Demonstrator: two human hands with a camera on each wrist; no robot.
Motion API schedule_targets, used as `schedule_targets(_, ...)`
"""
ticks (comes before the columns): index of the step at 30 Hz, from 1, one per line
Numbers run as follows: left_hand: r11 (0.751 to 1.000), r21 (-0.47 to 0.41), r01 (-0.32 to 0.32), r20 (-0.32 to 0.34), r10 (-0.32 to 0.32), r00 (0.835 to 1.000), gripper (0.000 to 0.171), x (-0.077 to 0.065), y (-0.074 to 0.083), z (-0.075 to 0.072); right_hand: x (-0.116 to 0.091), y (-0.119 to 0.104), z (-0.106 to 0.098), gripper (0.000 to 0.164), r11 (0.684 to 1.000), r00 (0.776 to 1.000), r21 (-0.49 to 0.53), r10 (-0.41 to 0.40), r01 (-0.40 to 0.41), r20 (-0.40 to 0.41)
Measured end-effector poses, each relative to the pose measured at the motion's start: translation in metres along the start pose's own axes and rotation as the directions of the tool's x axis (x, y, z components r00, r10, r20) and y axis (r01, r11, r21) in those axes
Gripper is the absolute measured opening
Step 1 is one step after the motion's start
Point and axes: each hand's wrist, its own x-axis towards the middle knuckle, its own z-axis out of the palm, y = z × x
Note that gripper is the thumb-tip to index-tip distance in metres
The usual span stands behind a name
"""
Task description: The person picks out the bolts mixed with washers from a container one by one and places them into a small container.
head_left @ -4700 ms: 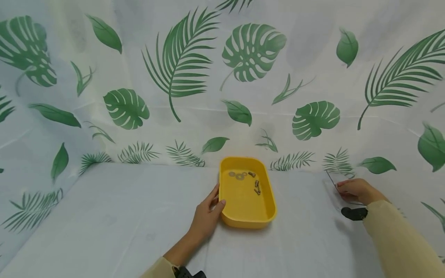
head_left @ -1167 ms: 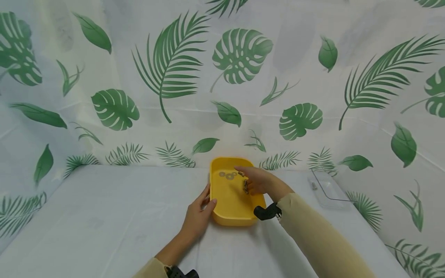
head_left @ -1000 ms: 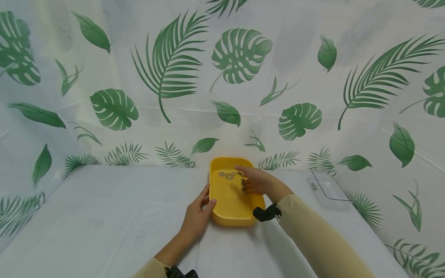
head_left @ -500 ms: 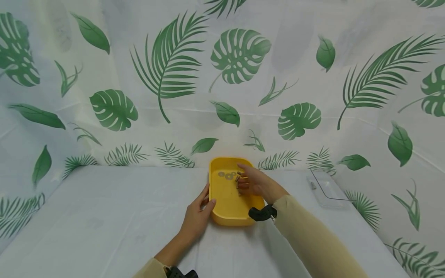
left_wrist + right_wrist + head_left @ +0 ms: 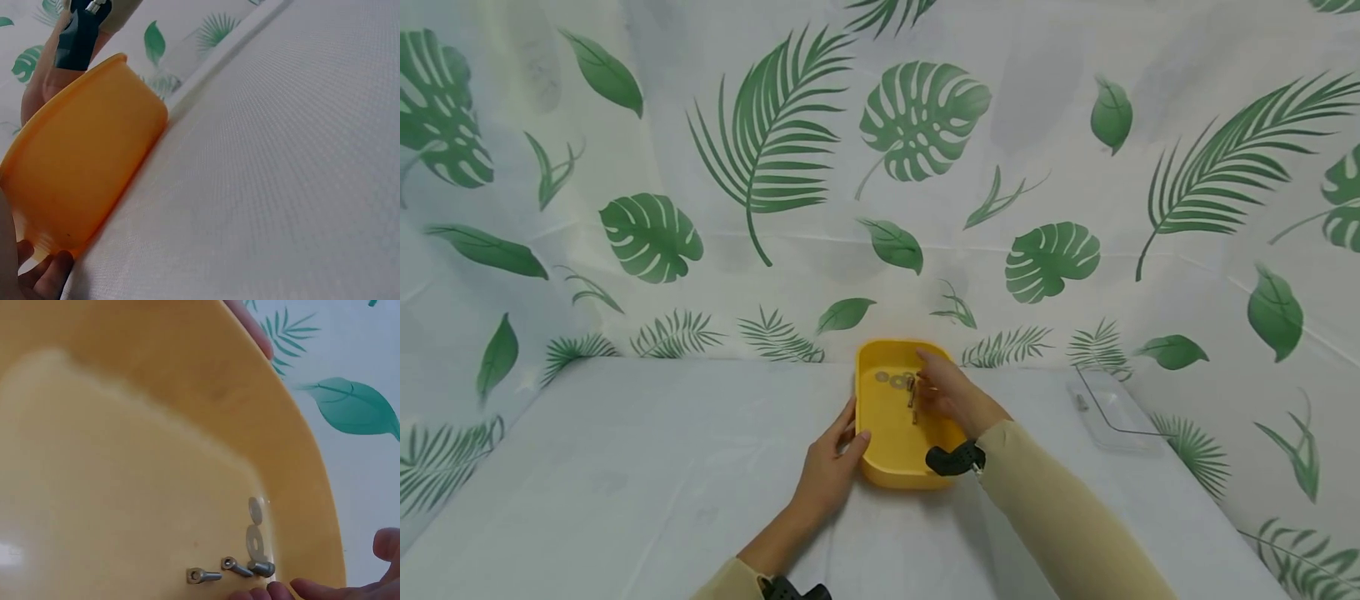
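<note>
A yellow tray [image 5: 901, 481] stands on the white-covered table, with several screws [image 5: 911, 390] and flat washers [image 5: 882, 377] inside. My left hand [image 5: 829, 475] grips its left side, thumb at the rim and fingers along the outer wall. In the left wrist view, fingertips [image 5: 55, 272] reach the tray's lower edge. My right hand [image 5: 955, 396] is down inside the tray, its loosely bent fingers right beside the screws. The right wrist view shows socket-head screws [image 5: 203, 575] lying near a washer [image 5: 255, 510], with right fingertips [image 5: 279, 591] close to the nearest screw.
A shallow clear plastic box [image 5: 1120, 421] with a dark edge line lies at the right, with a small silvery piece [image 5: 1081, 403] at its left side. Behind the table hangs a white leaf-print cloth [image 5: 820, 167].
My right hand has left the clear box and moved into the yellow tray. The screws have shifted left toward the washers. My left hand stays on the tray's side.
</note>
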Motion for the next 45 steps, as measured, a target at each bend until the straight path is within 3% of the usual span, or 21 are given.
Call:
schedule_targets(4, 1.000, -0.003, -0.022, 0.003, 0.022, 1.000, 0.060, 0.001, -0.001, 0.000, 0.005, -0.003, 0.000, 0.050, 0.993, 0.993, -0.023, -0.113, 0.112, -0.042)
schedule_targets(7, 0.999, -0.003, -0.044, 0.004, 0.044, 0.999, 0.060, 0.002, -0.002, 0.000, 0.009, -0.001, 0.000, 0.047, 0.987, 0.987, -0.037, -0.158, 0.157, -0.018)
schedule_targets(10, 0.999, -0.001, -0.039, 0.002, 0.039, 0.999, 0.061, 0.002, -0.003, -0.001, 0.010, 0.001, 0.002, 0.051, 0.985, 0.987, -0.062, -0.163, 0.163, 0.002)
schedule_targets(15, 1.000, -0.004, -0.023, 0.006, 0.023, 1.000, 0.061, 0.001, -0.003, -0.001, 0.007, 0.004, 0.006, 0.051, 0.985, 0.986, -0.072, -0.159, 0.156, -0.043)
schedule_targets(21, 1.000, -0.011, -0.025, 0.016, 0.025, 1.000, 0.061, 0.000, -0.003, -0.001, 0.004, 0.006, 0.005, 0.062, 0.977, 0.984, -0.132, -0.172, 0.165, -0.044)
schedule_targets(25, 0.999, -0.008, -0.031, 0.019, 0.031, 0.999, 0.061, 0.001, -0.002, -0.001, 0.004, 0.004, 0.004, 0.050, 0.957, 0.974, -0.215, -0.214, 0.192, -0.080)
schedule_targets(27, 1.000, -0.007, -0.029, 0.017, 0.029, 0.999, 0.061, 0.000, -0.002, -0.001, 0.004, 0.003, 0.004, 0.046, 0.944, 0.971, -0.259, -0.230, 0.206, -0.067)
schedule_targets(30, 1.000, -0.008, -0.027, 0.013, 0.027, 1.000, 0.062, 0.000, -0.002, -0.002, 0.006, 0.002, 0.003, 0.053, 0.931, 0.972, -0.292, -0.233, 0.219, -0.013)
schedule_targets(34, 1.000, -0.007, -0.029, 0.014, 0.029, 0.999, 0.062, 0.001, -0.002, -0.002, 0.009, 0.003, 0.002, 0.065, 0.955, 0.984, -0.238, -0.179, 0.179, 0.022)
schedule_targets(45, 0.999, -0.002, -0.036, 0.003, 0.036, 0.999, 0.062, 0.003, -0.006, -0.001, 0.014, 0.009, 0.003, 0.067, 0.995, 0.994, -0.032, -0.091, 0.093, 0.056)
